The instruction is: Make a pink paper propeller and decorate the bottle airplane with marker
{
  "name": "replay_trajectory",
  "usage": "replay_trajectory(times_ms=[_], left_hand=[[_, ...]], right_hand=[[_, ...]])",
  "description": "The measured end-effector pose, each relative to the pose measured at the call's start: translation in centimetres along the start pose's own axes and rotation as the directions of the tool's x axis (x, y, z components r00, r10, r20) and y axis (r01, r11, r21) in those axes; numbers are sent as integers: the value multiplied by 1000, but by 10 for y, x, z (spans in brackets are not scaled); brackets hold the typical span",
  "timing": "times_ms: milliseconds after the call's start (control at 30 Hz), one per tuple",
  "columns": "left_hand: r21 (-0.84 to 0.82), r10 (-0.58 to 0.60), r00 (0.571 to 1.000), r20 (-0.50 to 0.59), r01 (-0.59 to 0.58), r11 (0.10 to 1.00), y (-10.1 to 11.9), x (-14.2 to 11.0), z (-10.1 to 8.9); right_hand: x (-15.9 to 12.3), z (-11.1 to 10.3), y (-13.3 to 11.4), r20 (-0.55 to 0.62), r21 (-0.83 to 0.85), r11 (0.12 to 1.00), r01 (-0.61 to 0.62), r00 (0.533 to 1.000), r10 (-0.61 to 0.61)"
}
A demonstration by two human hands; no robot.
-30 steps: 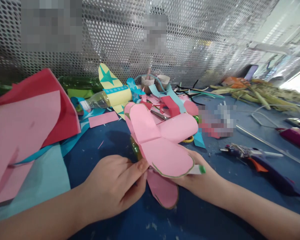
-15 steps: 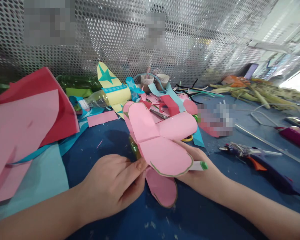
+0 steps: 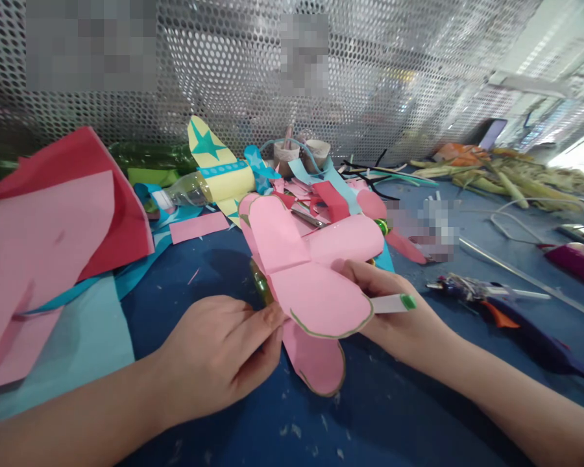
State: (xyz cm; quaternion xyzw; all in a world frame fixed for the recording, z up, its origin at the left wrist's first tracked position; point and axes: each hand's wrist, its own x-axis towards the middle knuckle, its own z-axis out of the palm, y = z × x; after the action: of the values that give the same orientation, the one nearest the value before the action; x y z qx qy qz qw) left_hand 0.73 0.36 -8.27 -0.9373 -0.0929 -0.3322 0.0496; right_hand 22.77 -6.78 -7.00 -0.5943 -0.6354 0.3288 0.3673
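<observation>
A pink paper airplane [image 3: 321, 295] with dark green edging on its wings fills the middle of the view. Green bottle plastic [image 3: 261, 283] shows at its left end. My left hand [image 3: 228, 353] is closed on the plane near the tail, thumb and fingers pinching there. A white marker with a green end [image 3: 392, 303] lies in my right hand [image 3: 394, 308], which is closed round it beneath the wing; that thumb rests against the pink body. The marker's tip and some right fingers are hidden by the wing.
Behind stands a yellow bottle airplane [image 3: 231, 181] with teal stars. Red and pink paper sheets [image 3: 53, 220] pile up at left. Scissors [image 3: 307, 217] lie among paper scraps. A glue gun [image 3: 520, 331] is at right, and husks [image 3: 520, 178] lie farther back by the perforated metal screen.
My right hand has shifted a little right and up, and more of the marker sticks out past the wing. The left hand keeps its pinch on the plane.
</observation>
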Motion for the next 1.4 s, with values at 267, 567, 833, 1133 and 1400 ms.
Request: replay_trajectory(times_ms=[267, 567, 833, 1133, 1400], left_hand=[[-4, 2, 1000, -7, -2, 1000, 0, 0, -1], [-4, -9, 1000, -7, 9, 1000, 1, 0, 1], [-26, -14, 1000, -13, 14, 1000, 2, 1, -1], [-48, -22, 1000, -12, 21, 999, 2, 0, 1], [-44, -23, 1000, -13, 23, 999, 1, 1, 0]], right_hand=[[1, -2, -2, -10, -8, 1000, 17, 1000, -18], [-5, 4, -2, 61, 40, 999, 17, 998, -20], [-14, 12, -7, 177, 81, 997, -17, 984, 2], [-18, 17, -8, 140, 14, 999, 52, 989, -53], [-12, 14, -5, 167, 65, 998, 15, 986, -25]])
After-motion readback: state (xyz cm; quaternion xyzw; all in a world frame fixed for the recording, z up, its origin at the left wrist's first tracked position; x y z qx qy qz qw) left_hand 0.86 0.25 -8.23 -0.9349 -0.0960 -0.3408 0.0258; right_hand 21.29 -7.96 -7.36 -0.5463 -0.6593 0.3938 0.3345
